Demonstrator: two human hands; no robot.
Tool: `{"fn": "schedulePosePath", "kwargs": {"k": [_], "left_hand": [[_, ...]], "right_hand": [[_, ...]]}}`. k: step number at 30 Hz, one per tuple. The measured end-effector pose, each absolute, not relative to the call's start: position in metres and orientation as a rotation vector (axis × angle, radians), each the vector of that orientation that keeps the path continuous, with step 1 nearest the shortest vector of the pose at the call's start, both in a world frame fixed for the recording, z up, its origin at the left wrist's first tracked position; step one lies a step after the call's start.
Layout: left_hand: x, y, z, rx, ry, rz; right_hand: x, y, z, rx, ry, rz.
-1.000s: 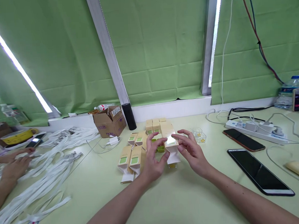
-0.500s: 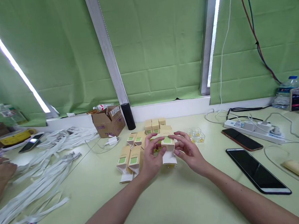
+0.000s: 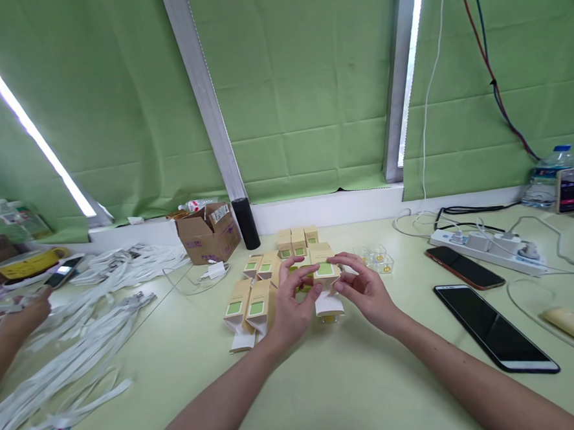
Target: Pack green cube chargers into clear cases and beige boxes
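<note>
Between my hands is a small kraft-brown carton (image 3: 325, 272) with a green square on it and a white flap hanging open toward me. My left hand (image 3: 295, 302) grips its left side with thumb and fingers. On the right side, my right hand (image 3: 364, 291) pinches it near the flap fold. A clear piece with yellow inside (image 3: 329, 318) shows under the flap. Left of my left hand lie similar open-ended cartons (image 3: 257, 307), and several more boxes (image 3: 298, 241) stand behind. Clear round containers with yellow bits (image 3: 377, 259) sit beyond my right hand.
On the right lie two phones (image 3: 493, 329), a power strip (image 3: 488, 251) with cables, and a cream oval object (image 3: 573, 327). White flat cables (image 3: 76, 357) spread over the left side, near another person's hand (image 3: 28, 315). A cardboard box (image 3: 209, 236) and black cylinder (image 3: 246, 224) stand behind.
The carton in my hands has shifted slightly to the right, and my hands with it. At the left, the other person's hand has moved rightward and up, beside a phone.
</note>
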State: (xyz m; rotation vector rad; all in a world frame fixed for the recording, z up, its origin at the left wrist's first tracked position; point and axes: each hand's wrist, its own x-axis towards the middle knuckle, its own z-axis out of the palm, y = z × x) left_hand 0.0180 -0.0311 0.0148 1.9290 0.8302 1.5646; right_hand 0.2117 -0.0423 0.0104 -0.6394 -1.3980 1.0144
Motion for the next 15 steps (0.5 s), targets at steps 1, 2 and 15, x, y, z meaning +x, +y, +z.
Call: {"fn": "schedulePosePath", "kwargs": {"k": [1, 2, 15], "left_hand": [[0.0181, -0.0311, 0.0143, 1.94, 0.831, 1.563], [0.0182, -0.0311, 0.0138, 1.949, 0.833, 1.564], [0.0125, -0.0363, 0.0162, 2.029, 0.796, 1.454]], "right_hand": [[0.2113, -0.042, 0.0099, -0.656, -1.394, 1.002], [0.2108, -0.0417, 0.0091, -0.67, -1.391, 0.992], [0.2077, -0.0425, 0.0112, -0.697, -1.363, 0.95]]}}
